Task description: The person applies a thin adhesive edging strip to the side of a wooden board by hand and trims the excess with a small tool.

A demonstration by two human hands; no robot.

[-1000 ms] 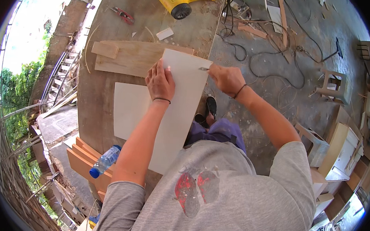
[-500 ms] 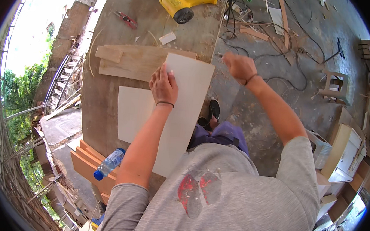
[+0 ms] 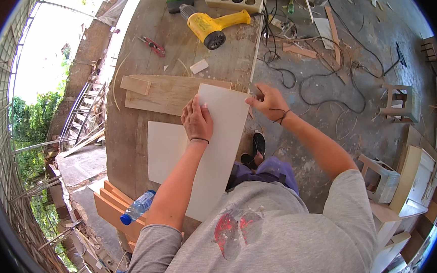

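Observation:
A long white board (image 3: 219,136) lies on the workbench, its narrow end pointing away from me. My left hand (image 3: 198,120) rests flat on its left side, fingers together and stretched forward. At the board's far right corner, my right hand (image 3: 270,103) has its fingers curled in, thumb against the edge. Whatever it pinches is too small to make out. Partly beneath the board and my left arm is a second white panel (image 3: 164,145). Behind them lies a thin wooden plank (image 3: 163,93) with a small wood piece (image 3: 135,85) on its left end.
A yellow heat gun (image 3: 209,28), a white power strip (image 3: 234,2), red-handled pliers (image 3: 153,46) and a small white block (image 3: 199,66) lie toward the bench's far end. A water bottle (image 3: 138,207) is left of my arm. Cables (image 3: 303,79) and a stool (image 3: 401,103) occupy the floor at right.
My right hand has come down and inward to the white board's far right corner. My left hand stays on the board. The whole view has shifted slightly, showing more of the bench's far end.

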